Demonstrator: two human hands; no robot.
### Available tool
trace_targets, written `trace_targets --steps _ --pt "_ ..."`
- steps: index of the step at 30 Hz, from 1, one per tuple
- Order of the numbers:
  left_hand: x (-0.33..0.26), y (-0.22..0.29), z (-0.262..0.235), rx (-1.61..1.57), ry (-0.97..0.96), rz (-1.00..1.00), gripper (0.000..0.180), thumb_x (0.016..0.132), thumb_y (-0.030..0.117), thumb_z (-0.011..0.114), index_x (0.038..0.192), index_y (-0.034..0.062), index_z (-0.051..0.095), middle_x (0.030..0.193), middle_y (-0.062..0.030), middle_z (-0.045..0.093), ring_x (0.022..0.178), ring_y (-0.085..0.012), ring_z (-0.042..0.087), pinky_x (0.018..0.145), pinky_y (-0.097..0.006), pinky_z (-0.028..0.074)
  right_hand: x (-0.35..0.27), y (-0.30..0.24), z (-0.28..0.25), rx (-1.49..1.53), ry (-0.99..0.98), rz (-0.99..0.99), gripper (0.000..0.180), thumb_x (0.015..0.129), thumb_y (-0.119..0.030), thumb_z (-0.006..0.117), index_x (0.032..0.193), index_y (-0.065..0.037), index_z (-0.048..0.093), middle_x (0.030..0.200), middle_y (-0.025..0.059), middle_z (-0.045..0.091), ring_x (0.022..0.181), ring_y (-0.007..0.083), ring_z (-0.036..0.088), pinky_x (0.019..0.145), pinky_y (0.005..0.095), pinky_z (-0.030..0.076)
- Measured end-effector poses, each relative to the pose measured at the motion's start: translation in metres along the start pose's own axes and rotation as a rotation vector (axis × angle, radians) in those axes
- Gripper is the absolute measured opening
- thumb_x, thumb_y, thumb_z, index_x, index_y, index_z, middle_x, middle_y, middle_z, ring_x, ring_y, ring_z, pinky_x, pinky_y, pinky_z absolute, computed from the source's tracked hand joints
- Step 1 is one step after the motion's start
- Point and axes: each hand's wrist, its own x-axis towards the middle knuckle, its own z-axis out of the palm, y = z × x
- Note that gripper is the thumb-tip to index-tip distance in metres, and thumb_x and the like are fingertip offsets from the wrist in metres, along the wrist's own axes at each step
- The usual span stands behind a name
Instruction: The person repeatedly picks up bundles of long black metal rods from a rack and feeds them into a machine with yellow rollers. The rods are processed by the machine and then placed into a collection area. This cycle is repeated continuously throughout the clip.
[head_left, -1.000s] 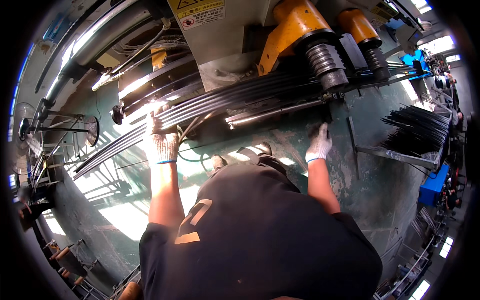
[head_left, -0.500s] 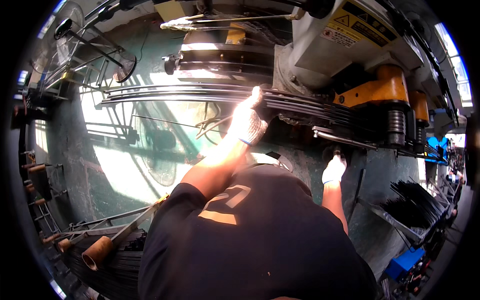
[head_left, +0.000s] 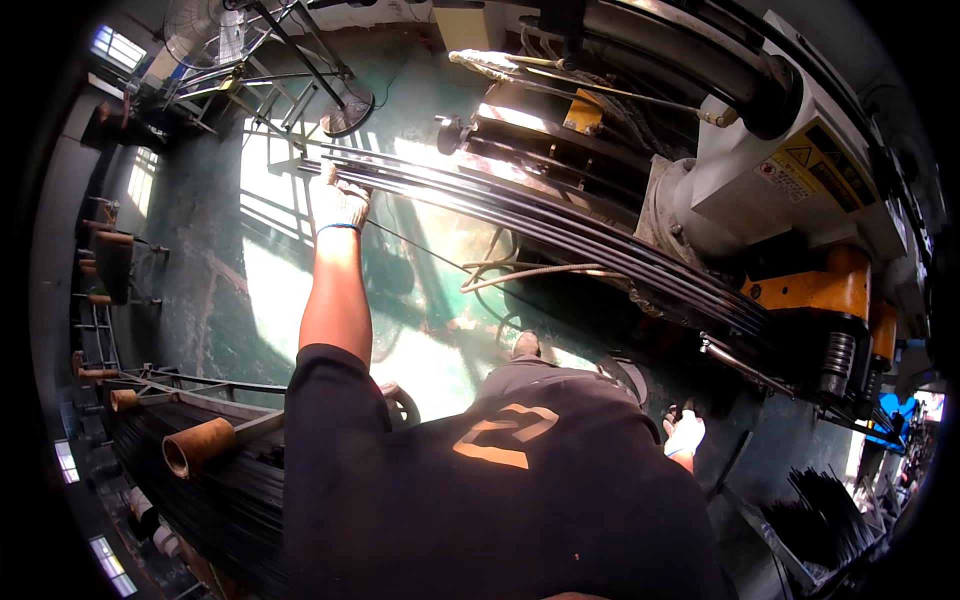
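Bundle of long dark steel rods (head_left: 560, 235) lies across the machine bed, running from the far left down into the yellow bending head (head_left: 815, 290). Left hand (head_left: 338, 200), white glove, is wrapped shut on the rods near their free end — arm at full stretch. Right hand (head_left: 685, 435), also gloved, sits low beside the torso below the rods; can't tell its grip. More rods on the rack (head_left: 190, 470) at lower left.

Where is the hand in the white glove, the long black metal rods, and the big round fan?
Left hand in white glove (head_left: 338, 203), head view, back of hand.
Long black metal rods (head_left: 560, 232), head view, mid-bundle.
Round fan (head_left: 196, 17), head view, grille.
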Motion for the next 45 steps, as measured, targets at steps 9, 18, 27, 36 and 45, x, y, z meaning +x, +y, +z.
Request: trace_targets --steps 9,18,27,36,45 --pt "0.072 0.066 -0.031 0.429 0.09 0.1 0.021 0.113 0.028 0.049 0.109 0.009 0.057 0.106 -0.0131 0.065 0.097 -0.0334 0.068 0.092 -0.056 0.061 -0.002 0.009 -0.022 -0.013 0.09 -0.013 0.018 0.102 -0.025 0.068 0.103 -0.011 0.056 0.09 0.0084 0.07 0.073 0.0226 0.069 0.064 0.0364 0.053" --pt "0.007 0.053 -0.009 0.354 -0.004 0.168 0.017 0.109 0.014 0.052 0.126 0.0134 0.056 0.106 -0.012 0.068 0.098 -0.034 0.071 0.088 -0.057 0.062 0.006 0.037 -0.033 0.082 -0.209 0.058 0.018 0.104 -0.019 0.066 0.09 -0.012 0.056 0.077 0.005 0.063 0.058 0.0146 0.057 0.048 0.0262 0.037" --pt "0.015 0.043 -0.004 0.505 -0.193 0.111 0.024 0.107 0.018 0.061 0.128 0.0069 0.06 0.109 -0.008 0.07 0.093 -0.0255 0.073 0.083 -0.044 0.066 -0.006 0.001 0.008 -0.275 0.021 -0.037 0.031 0.104 -0.024 0.069 0.11 0.004 0.056 0.096 0.0137 0.069 0.085 0.0273 0.072 0.073 0.0382 0.059" --pt "0.004 0.042 0.003 0.483 -0.216 0.028 0.052 0.111 0.02 0.054 0.161 0.0152 0.04 0.125 -0.0127 0.07 0.11 -0.0316 0.071 0.094 -0.052 0.061 -0.011 -0.003 0.002 -0.219 -0.001 -0.063 0.026 0.103 -0.024 0.069 0.1 0.0 0.06 0.089 0.0108 0.068 0.078 0.0223 0.069 0.067 0.0358 0.057" --pt "0.017 0.044 -0.026 0.62 -0.29 0.089 0.04 0.109 0.022 0.056 0.145 0.0066 0.048 0.124 -0.0164 0.07 0.106 -0.0334 0.072 0.09 -0.051 0.062 -0.001 0.032 -0.026 -0.086 -0.17 0.03 0.021 0.105 -0.019 0.068 0.088 -0.012 0.058 0.071 0.0022 0.062 0.054 0.0096 0.054 0.044 0.0245 0.035"
